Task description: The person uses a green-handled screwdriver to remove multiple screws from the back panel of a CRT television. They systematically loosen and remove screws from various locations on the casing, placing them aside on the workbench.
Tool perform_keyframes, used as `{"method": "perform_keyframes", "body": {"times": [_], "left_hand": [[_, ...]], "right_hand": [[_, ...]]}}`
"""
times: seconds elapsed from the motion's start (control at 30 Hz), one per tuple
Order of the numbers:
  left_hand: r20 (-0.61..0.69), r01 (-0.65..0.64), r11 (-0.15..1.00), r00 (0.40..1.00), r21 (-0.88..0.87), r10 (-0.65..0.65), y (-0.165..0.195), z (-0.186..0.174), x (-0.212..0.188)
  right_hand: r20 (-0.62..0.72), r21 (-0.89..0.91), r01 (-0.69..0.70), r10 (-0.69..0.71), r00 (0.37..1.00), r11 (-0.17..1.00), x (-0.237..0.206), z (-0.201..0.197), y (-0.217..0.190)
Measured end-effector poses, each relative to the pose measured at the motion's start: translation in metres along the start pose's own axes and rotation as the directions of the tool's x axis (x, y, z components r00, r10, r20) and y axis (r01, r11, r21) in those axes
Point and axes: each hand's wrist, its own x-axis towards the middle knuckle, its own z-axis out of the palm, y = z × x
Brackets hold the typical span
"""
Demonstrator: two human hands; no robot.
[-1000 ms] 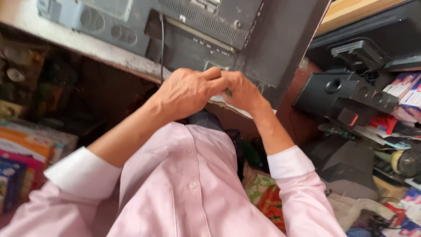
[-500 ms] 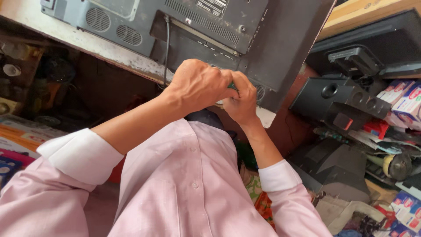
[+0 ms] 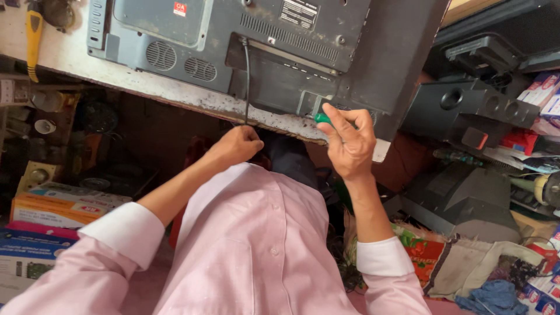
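My right hand [image 3: 349, 146] is wrapped around a green tool handle [image 3: 322, 119], which pokes out just above my fingers. My left hand [image 3: 238, 144] is pinching a black cord [image 3: 247, 81] that runs up from it to the grey TV back [image 3: 233, 35] on the surface [image 3: 52, 49].

The left hand [image 3: 238, 144] is curled into a loose fist, its forearm bare below a rolled pink sleeve and reaching up toward the bench edge [image 3: 175, 93]. The right hand [image 3: 348, 143] is raised beside it, wrist straight, fingers pinched together at that edge.
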Motion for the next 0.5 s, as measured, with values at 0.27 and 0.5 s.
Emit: {"method": "perform_keyframes", "body": {"times": [0.27,0.5], "left_hand": [[0.034,-0.030,0.938,0.998,-0.346,0.044,-0.025,0.026,0.015],[-0.003,-0.085,0.924,0.996,-0.372,0.091,-0.019,0.052,0.024]], "right_hand": [[0.129,0.126,0.038,-0.055,0.990,0.991,0.005,-0.004,-0.004],[0.186,0.178,0.017,-0.051,0.981,0.984,0.017,-0.011,-0.003]]}}
